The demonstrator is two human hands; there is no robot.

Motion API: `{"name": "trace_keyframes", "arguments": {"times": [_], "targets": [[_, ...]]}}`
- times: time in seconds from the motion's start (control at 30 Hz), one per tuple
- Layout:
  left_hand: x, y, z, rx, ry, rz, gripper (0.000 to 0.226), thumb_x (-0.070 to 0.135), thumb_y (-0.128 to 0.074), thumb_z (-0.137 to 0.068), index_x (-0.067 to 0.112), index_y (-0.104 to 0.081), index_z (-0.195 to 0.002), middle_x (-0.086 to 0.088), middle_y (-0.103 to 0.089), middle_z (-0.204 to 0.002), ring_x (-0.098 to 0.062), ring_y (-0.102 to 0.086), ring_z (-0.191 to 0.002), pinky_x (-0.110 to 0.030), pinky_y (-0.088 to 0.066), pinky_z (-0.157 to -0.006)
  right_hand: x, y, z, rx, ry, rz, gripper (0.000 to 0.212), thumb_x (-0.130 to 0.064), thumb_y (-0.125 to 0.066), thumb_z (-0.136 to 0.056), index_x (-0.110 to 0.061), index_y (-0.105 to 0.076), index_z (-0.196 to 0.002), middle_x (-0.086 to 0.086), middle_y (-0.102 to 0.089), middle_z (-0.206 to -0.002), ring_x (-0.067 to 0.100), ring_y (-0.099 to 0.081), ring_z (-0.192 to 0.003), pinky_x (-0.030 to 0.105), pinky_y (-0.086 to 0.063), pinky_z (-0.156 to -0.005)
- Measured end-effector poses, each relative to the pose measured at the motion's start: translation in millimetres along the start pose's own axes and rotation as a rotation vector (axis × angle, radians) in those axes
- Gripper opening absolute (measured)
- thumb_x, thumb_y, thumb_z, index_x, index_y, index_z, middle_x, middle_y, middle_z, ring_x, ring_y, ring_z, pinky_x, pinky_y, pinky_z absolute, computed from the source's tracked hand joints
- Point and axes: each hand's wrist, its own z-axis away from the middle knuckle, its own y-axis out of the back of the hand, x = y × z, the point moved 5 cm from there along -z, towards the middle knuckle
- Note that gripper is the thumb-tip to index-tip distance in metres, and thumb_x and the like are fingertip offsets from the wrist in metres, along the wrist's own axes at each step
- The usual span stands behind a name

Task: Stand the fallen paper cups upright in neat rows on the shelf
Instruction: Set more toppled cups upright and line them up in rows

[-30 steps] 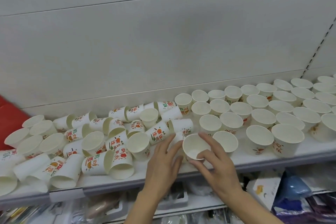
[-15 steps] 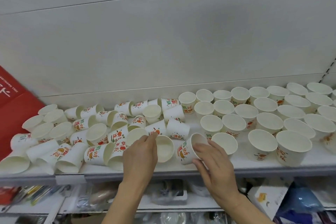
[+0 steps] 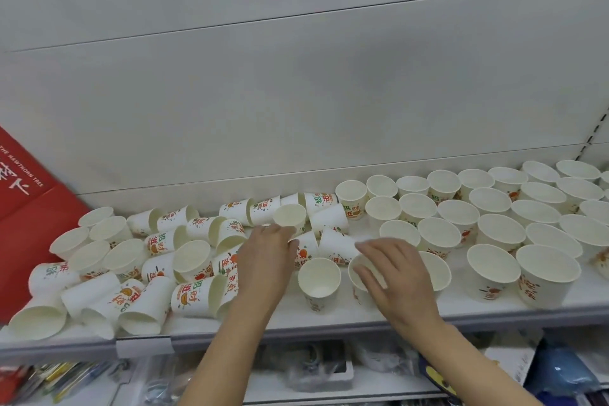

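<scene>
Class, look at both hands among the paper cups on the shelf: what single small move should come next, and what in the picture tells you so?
Probably the left hand should grip a fallen cup lying at its fingertips and stand it beside the upright cup at the front. The right hand is on another upright cup, neat rows stand to the right, and the fallen pile starts just left.

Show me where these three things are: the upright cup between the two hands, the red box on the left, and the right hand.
upright cup [image 3: 319, 278]: head view, on its open mouth.
red box [image 3: 29, 227]: head view, on its red front face.
right hand [image 3: 398, 277]: head view, on the back of the hand.
</scene>
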Motion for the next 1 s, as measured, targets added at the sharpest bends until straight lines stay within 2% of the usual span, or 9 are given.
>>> {"name": "trace_keyframes", "arguments": {"times": [0.1,0.2,0.3,0.4,0.53,0.6,0.7,0.83,1.0], "targets": [[4.9,-18.7,-37.0,-0.294,-0.185,0.087,0.038,0.019,-0.058,-0.091,0.034,-0.059,-0.127,0.009,-0.056,-0.130,-0.017,-0.048,-0.117,-0.031,-0.045,-0.086,13.0,-20.3,-47.4,-0.167,-0.178,-0.064,0.034,-0.028,-0.062,-0.087,-0.020,-0.063,-0.119,0.000,-0.062,-0.117,0.023,-0.053,-0.107,0.037,-0.044,-0.093],[11.7,-36.0,-53.8,-0.502,-0.289,0.088,0.042,0.018,-0.065,-0.085,0.034,-0.059,-0.124,0.005,-0.052,-0.129,-0.016,-0.051,-0.117,-0.038,-0.050,-0.090,28.4,-60.5,-76.0,-0.579,-0.294,-0.159,0.044,-0.023,-0.069,-0.081,-0.029,-0.059,-0.123,-0.002,-0.056,-0.125,0.020,-0.045,-0.120,0.035,-0.037,-0.101],[11.5,-48.5,-57.9,-0.538,-0.330,0.034,0.041,0.023,-0.070,-0.080,0.032,-0.062,-0.119,0.003,-0.054,-0.123,-0.019,-0.053,-0.113,-0.039,-0.050,-0.087,36.0,-89.0,-79.1,-0.830,-0.216,-0.061,0.051,-0.024,-0.072,-0.074,-0.033,-0.058,-0.122,-0.001,-0.053,-0.128,0.019,-0.043,-0.122,0.037,-0.037,-0.101],[9.9,-54.9,-56.7,-0.498,-0.366,0.031,0.036,0.022,-0.071,-0.078,0.028,-0.063,-0.112,0.003,-0.056,-0.116,-0.020,-0.053,-0.110,-0.036,-0.049,-0.080,38.4,-100.6,-73.2,-0.931,-0.155,-0.012,0.055,-0.028,-0.075,-0.070,-0.033,-0.056,-0.122,-0.001,-0.051,-0.126,0.018,-0.047,-0.116,0.033,-0.040,-0.096],[3.5,-45.6,-53.0,-0.419,-0.387,0.071,0.022,0.024,-0.070,-0.079,0.026,-0.063,-0.099,0.006,-0.056,-0.109,-0.017,-0.053,-0.103,-0.032,-0.046,-0.072,39.5,-93.3,-77.3,-0.887,-0.155,-0.062,0.038,-0.025,-0.074,-0.070,-0.029,-0.060,-0.105,-0.006,-0.053,-0.113,0.014,-0.051,-0.106,0.037,-0.045,-0.088],[-3.6,-35.8,-50.8,-0.358,-0.369,0.114,0.016,0.028,-0.070,-0.079,0.028,-0.063,-0.093,0.011,-0.056,-0.109,-0.013,-0.053,-0.102,-0.031,-0.046,-0.071,41.6,-82.7,-82.9,-0.808,-0.164,-0.103,0.024,-0.023,-0.075,-0.070,-0.025,-0.062,-0.090,-0.007,-0.056,-0.104,0.013,-0.053,-0.100,0.035,-0.045,-0.083],[-18.0,-27.0,-44.2,-0.261,-0.286,0.178,0.011,0.037,-0.069,-0.081,0.032,-0.063,-0.088,0.020,-0.056,-0.112,-0.004,-0.052,-0.101,-0.025,-0.038,-0.064,49.0,-67.0,-83.0,-0.676,-0.206,-0.162,0.016,-0.024,-0.078,-0.069,-0.025,-0.064,-0.075,-0.005,-0.063,-0.098,0.013,-0.055,-0.095,0.035,-0.045,-0.082],[-30.5,-32.7,-28.7,-0.217,-0.199,0.212,0.014,0.045,-0.069,-0.081,0.033,-0.064,-0.088,0.022,-0.058,-0.107,-0.002,-0.054,-0.095,-0.025,-0.043,-0.070,52.8,-53.1,-63.3,-0.548,-0.221,-0.145,0.014,-0.024,-0.079,-0.069,-0.026,-0.066,-0.073,-0.007,-0.067,-0.092,0.016,-0.054,-0.096,0.036,-0.044,-0.084],[-30.5,-36.4,-23.1,-0.189,-0.245,0.216,0.024,0.055,-0.071,-0.075,0.033,-0.067,-0.083,0.019,-0.065,-0.094,-0.006,-0.055,-0.088,-0.024,-0.039,-0.069,50.7,-44.0,-48.1,-0.486,-0.215,-0.121,0.014,-0.031,-0.081,-0.070,-0.027,-0.068,-0.073,-0.012,-0.067,-0.083,0.013,-0.056,-0.091,0.035,-0.047,-0.081]]}}
